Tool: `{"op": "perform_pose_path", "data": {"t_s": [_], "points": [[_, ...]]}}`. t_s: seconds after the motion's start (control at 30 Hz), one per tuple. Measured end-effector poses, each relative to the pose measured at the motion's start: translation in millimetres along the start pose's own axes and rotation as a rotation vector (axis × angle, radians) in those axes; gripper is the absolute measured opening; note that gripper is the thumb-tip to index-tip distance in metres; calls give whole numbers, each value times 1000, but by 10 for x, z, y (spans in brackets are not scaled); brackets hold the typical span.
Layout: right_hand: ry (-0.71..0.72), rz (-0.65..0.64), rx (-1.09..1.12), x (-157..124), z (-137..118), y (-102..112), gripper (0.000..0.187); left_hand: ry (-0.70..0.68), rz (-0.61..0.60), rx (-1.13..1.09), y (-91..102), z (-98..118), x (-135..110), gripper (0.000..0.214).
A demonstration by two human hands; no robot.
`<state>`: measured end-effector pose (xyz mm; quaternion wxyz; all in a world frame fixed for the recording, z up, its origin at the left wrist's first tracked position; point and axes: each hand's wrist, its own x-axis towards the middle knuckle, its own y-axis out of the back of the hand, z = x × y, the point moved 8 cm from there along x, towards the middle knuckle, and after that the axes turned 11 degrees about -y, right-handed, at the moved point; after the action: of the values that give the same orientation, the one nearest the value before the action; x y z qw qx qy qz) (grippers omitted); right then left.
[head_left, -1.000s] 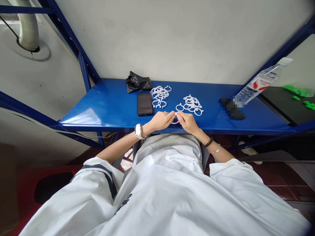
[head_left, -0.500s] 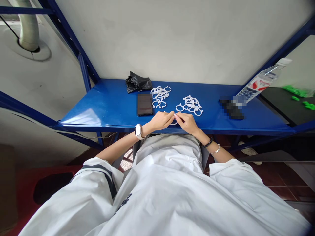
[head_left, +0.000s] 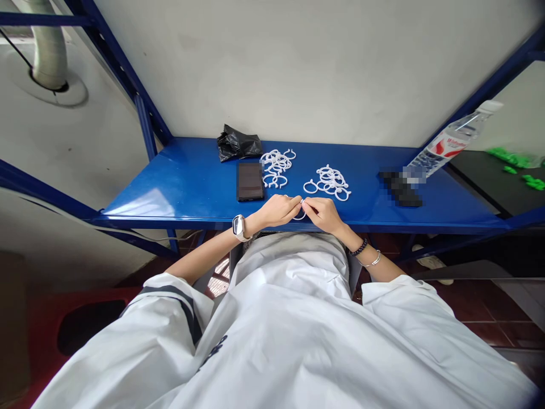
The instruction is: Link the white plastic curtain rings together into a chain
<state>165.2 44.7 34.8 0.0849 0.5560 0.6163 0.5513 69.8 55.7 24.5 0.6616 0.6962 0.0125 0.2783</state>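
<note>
My left hand (head_left: 276,210) and my right hand (head_left: 324,213) meet at the front edge of the blue shelf (head_left: 179,187). Both pinch one white plastic ring (head_left: 300,215) between their fingertips. A watch sits on my left wrist; two bracelets sit on my right wrist. Beyond the hands lie two heaps of white rings: a left pile (head_left: 276,165) next to a dark phone (head_left: 250,180), and a right pile (head_left: 330,182).
A crumpled black bag (head_left: 238,144) lies at the back of the shelf. A tilted water bottle (head_left: 451,140) and a blurred dark object (head_left: 400,187) are at the right. Blue frame posts rise on both sides. Green parts (head_left: 517,165) lie on a surface far right.
The hands have stayed together on the ring, with only small finger shifts. The piles, phone and bottle have not moved.
</note>
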Motion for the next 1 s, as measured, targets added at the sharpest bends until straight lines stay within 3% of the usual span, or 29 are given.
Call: {"op": "perform_pose_path", "data": {"t_s": [1.0], "points": [[-35, -69, -74, -9, 43, -88, 41, 50, -6, 28, 5, 15, 5, 32]]}}
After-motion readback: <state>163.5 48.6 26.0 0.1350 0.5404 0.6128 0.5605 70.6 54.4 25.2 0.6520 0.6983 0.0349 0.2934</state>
